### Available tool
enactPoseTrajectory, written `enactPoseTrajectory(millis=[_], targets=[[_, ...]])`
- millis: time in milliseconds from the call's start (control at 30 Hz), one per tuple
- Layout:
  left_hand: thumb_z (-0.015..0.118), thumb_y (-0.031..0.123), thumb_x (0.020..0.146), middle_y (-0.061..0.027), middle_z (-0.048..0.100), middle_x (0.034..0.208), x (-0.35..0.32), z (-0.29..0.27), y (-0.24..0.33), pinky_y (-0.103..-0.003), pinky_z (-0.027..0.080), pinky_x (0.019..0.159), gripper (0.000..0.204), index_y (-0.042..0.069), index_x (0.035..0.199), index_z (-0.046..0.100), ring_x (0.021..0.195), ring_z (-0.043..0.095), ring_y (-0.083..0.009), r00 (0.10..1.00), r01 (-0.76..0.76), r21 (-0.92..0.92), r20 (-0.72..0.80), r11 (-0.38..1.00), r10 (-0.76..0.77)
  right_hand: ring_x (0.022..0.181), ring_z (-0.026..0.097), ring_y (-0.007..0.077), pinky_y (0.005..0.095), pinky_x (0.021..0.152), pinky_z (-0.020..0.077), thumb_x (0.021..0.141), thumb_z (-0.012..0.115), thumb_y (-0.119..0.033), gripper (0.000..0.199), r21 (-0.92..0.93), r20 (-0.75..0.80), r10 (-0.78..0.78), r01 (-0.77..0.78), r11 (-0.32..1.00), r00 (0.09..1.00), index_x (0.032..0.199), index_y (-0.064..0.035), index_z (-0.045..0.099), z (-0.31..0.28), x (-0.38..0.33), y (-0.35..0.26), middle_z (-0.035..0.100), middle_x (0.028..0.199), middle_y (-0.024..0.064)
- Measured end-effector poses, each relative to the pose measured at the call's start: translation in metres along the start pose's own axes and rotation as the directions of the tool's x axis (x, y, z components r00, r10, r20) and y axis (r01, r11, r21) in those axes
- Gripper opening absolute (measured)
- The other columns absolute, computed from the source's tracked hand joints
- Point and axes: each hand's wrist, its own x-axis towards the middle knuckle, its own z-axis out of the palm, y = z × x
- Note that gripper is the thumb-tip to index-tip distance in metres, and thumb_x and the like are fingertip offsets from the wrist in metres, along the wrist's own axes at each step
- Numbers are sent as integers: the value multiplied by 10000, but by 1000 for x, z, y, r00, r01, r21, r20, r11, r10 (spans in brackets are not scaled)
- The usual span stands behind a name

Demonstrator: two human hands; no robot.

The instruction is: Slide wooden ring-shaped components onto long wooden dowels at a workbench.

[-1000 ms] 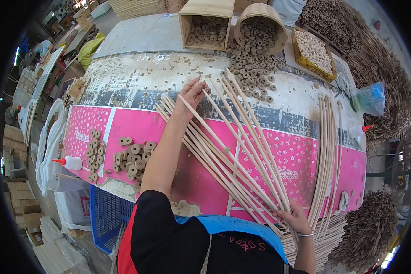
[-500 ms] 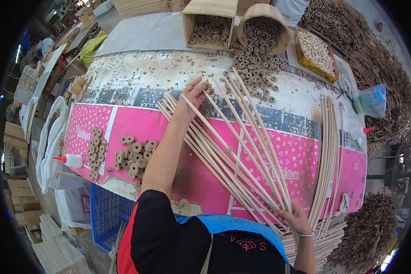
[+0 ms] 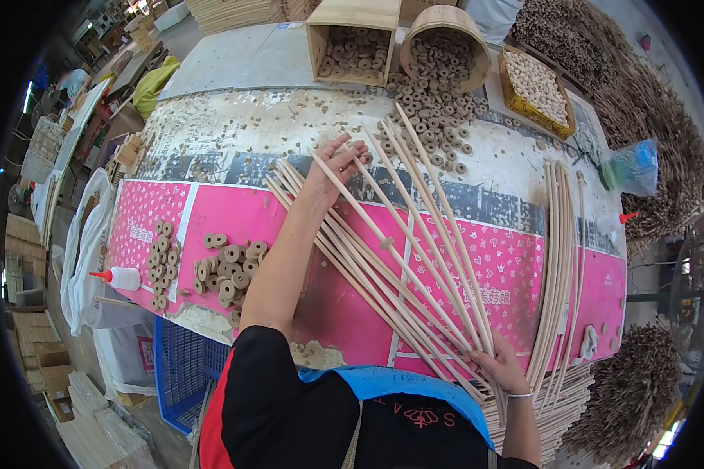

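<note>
Several long thin wooden sticks (image 3: pixel 446 258) fan out across the pink table covering, and my right hand (image 3: pixel 499 366) is closed around their near ends. My left hand (image 3: pixel 335 164) is at the far tips, fingers curled, with a small brown wooden ring (image 3: pixel 364 158) pinched at the fingertips beside a stick tip. Partway down one stick sits another ring (image 3: pixel 386 243). More sticks (image 3: pixel 344 250) lie loose under my left forearm and beneath the fan. To the left of that arm is a small heap of rings (image 3: pixel 231 270), with a second cluster of rings (image 3: pixel 162 258) beyond it.
Rings spill from a wooden tub (image 3: pixel 486 66) beside a square wooden box (image 3: pixel 314 47). A yellow basket (image 3: pixel 511 94) holds pale beads. Glue bottles (image 3: pixel 125 277) stand at both sides. A stick bundle (image 3: pixel 555 258) lies right; a blue crate (image 3: pixel 168 375) is below the table's left edge.
My right hand has shifted slightly away from my body, and the fanned sticks and the ring on one of them have moved up with it. My left hand stays at the tips.
</note>
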Motion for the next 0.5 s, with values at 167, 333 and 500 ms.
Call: enactPoseTrajectory(millis=[167, 333, 500], targets=[[672, 24, 935, -237, 611, 1293, -20, 36, -22, -359, 586, 961, 717, -36, 1513, 253, 1135, 668, -293, 972, 203, -1, 123, 979, -202, 697, 616, 89, 234, 633, 523, 949, 629, -62, 377, 43, 20, -77, 77, 996, 997, 1300, 14, 517, 14, 24, -21, 691, 876, 67], [639, 130, 986, -193, 640, 1262, -52, 65, -31, -355, 567, 1004, 538, 3, 1454, 407, 1126, 666, -262, 948, 269, -48, 188, 962, -256, 672, 598, 84, 230, 596, 501, 956, 619, -74, 342, 39, 3, -115, 114, 993, 993, 1273, 4, 518, 9, 37, -26, 670, 855, 59], [654, 128, 979, -161, 665, 1210, -38, 40, -26, -300, 585, 931, 422, -29, 1350, 528, 1114, 666, -256, 986, 159, -69, 60, 985, -155, 663, 594, 85, 229, 589, 489, 956, 622, -91, 332, 50, 49, -123, 120, 991, 991, 1258, 4, 523, 6, 28, -21, 671, 869, 71]])
